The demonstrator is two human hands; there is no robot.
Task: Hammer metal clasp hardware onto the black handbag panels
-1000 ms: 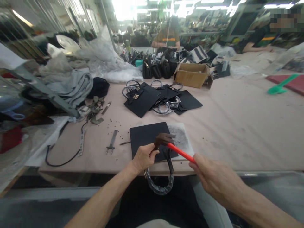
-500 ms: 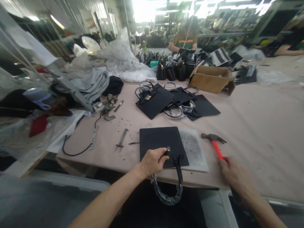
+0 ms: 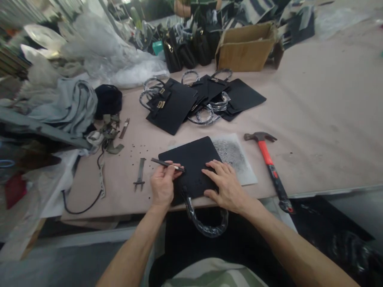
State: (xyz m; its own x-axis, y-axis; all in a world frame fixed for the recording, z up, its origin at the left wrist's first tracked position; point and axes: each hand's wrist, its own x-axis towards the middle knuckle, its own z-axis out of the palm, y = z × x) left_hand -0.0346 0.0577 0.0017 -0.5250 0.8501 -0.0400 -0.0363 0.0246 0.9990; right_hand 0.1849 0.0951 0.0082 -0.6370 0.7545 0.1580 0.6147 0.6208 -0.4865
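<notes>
My left hand [image 3: 162,186] pinches a slim dark rod like a hole punch [image 3: 163,162], tilted nearly flat above the left part of a black bag panel [image 3: 191,153]. With fingers spread, my right hand [image 3: 226,183] lies on the panel's right side. A plastic-wrapped handle [image 3: 209,230] on the panel hangs over the table's front edge. Under the panel is a white, pockmarked board [image 3: 239,159]. To the right lies a claw hammer [image 3: 266,155] with a red and black grip, apart from my hands.
A pronged metal tool [image 3: 140,173] and scattered black bits lie left of the panel. Behind are a pile of black panels [image 3: 176,105] with wrapped handles, a cardboard box [image 3: 243,50] and black bags [image 3: 172,52]. A cord [image 3: 80,211] runs along the left.
My right hand has let go of the hammer, now lying on the table, and moved onto the panel. The rod in my left hand has gone from upright to nearly flat. The view has tipped down.
</notes>
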